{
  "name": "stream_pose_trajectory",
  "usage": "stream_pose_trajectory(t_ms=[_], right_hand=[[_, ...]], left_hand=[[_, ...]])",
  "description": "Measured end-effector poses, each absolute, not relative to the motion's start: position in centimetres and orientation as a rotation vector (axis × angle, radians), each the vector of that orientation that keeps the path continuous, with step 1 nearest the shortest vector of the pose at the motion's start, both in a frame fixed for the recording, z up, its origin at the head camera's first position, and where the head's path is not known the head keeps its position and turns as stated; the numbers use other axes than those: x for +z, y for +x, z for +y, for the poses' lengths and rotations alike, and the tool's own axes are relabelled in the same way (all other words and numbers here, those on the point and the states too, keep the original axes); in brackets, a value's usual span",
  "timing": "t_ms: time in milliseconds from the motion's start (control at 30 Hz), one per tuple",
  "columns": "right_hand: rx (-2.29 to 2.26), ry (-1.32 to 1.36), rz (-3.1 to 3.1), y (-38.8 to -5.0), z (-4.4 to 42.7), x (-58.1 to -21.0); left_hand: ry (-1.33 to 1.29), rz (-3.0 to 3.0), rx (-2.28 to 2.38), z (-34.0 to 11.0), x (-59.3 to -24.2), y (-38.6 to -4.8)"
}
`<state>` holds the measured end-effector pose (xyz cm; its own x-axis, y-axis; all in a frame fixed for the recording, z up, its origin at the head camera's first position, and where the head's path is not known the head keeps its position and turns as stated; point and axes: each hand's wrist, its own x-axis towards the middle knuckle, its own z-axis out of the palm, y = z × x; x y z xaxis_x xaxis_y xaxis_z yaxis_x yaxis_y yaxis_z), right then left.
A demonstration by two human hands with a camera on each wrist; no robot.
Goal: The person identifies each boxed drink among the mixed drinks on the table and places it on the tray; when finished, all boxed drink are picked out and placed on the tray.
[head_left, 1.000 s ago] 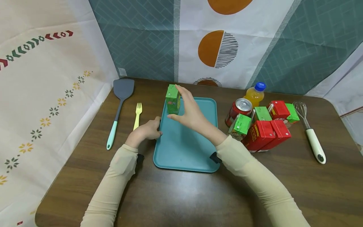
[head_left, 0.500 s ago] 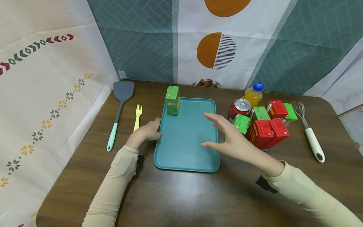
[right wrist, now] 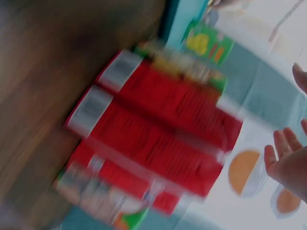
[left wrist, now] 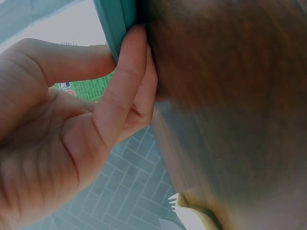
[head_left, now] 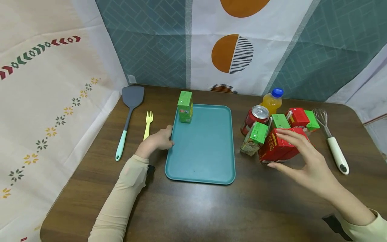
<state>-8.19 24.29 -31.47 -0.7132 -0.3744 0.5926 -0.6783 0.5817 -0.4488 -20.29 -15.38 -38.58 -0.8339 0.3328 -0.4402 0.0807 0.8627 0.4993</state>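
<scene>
My left hand (head_left: 159,139) pinches the left rim of a teal tray (head_left: 200,148); the left wrist view shows thumb and fingers closed on that rim (left wrist: 114,28). On the tray's far left corner stands a green drink carton (head_left: 185,108), upright. To the right, my right hand (head_left: 311,168) hovers with fingers spread, nothing held, at two red drink cartons (head_left: 272,148) standing side by side. It partly covers them in the head view; whether it touches them I cannot tell. The right wrist view shows the red cartons (right wrist: 148,139) blurred, the fingers apart from them.
Beside the red cartons stand a green carton (head_left: 254,139), a red can (head_left: 255,117), an orange juice bottle (head_left: 271,102) and more cartons behind. A whisk (head_left: 336,151) lies far right. A spatula (head_left: 128,114) and a yellow fork (head_left: 147,124) lie left of the tray.
My right hand has left the green carton on the tray and moved right, over to the red cartons. The left hand stays on the tray's rim.
</scene>
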Motion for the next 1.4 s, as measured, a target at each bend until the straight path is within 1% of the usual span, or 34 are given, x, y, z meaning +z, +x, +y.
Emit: stream_pose_trajectory(t_ms=[100,233,467,600,800,1100,1400], right_hand=[[0.875,0.817,-2.371,-8.6,26.3,-31.5],[0.893,0.684,-2.475,-9.5,29.2,-32.0],[1.157,0.59,-2.597,-10.9,32.2,-33.5],[1.327,0.532,-2.655,-11.3,32.9,-34.1],[1.477,0.543,-2.69,-12.0,33.7,-35.1],[1.471,0.505,-2.738,-12.6,33.8,-36.2],[1.426,0.438,-2.655,-12.0,33.6,-36.4]], left_hand=[[0.305,2.502,0.651,-15.3,-38.5,-20.3],[0.308,2.495,0.66,-15.2,-38.5,-20.2],[0.322,2.493,0.648,-14.8,-38.4,-20.2],[0.322,2.491,0.647,-14.7,-38.4,-20.2],[0.318,2.49,0.653,-14.8,-38.3,-20.2],[0.308,2.494,0.632,-15.0,-38.2,-20.1],[0.294,2.496,0.649,-15.1,-38.3,-20.1]])
